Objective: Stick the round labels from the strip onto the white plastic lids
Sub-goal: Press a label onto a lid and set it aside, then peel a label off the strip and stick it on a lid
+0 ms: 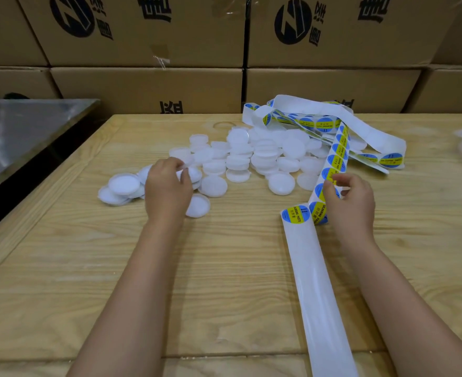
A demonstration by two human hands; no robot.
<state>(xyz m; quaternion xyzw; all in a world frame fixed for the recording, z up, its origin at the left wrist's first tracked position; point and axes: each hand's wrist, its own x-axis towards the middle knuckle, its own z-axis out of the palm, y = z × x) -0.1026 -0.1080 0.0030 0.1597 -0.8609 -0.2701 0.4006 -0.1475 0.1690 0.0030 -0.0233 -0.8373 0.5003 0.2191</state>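
Overlying the lids [238,159], strip [338,151] loops before boxes [148,85].

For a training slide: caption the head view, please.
Left hand grasps a white lid from the pile while right hand pinches the label strip over a wooden table.

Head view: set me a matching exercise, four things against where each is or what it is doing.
Things
1 left hand
2 right hand
3 bare backing paper
4 cardboard boxes

Place or state
a pinches the label strip
b stacked behind the wooden table
c grips a white lid at the edge of the lid pile
d runs toward the camera, carries no labels

Pairs: 1-c, 2-a, 3-d, 4-b
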